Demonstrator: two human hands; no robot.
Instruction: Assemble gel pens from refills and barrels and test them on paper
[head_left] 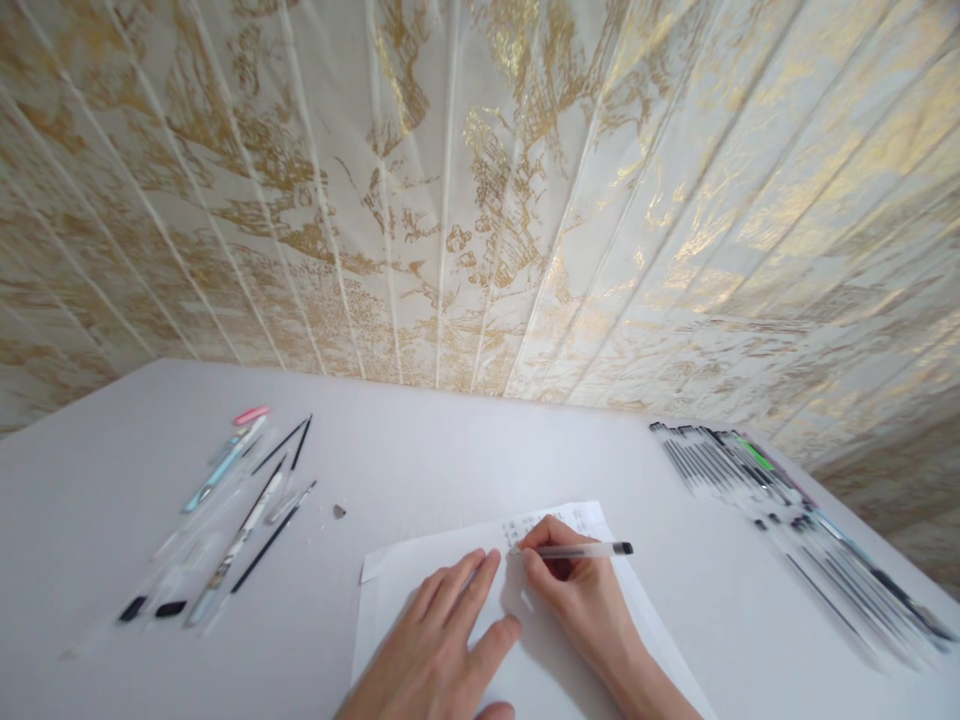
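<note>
In the head view, your right hand (574,595) is closed around a pen (589,550), gripping it between thumb and fingers; the pen's black end points out to the right and its writing end is at the paper (401,575), beside short rows of dark marks near the top edge; the marks are too small to read. Your left hand (439,645) is open, fingers spread, laid over the paper to the left of the pen and gripping nothing.

The paper lies aslant on the white table (442,450), in front of you; to its left you have a loose group of pens and slim sticks, with a light blue pen (217,475), a pink item (251,414) and a black cap (171,608); a small dark scrap (339,511) lies between group and paper; to the right, many slim pens (694,462) lie in rows, blurred toward the near end; a gold-patterned wall (457,200) stands behind the table.
</note>
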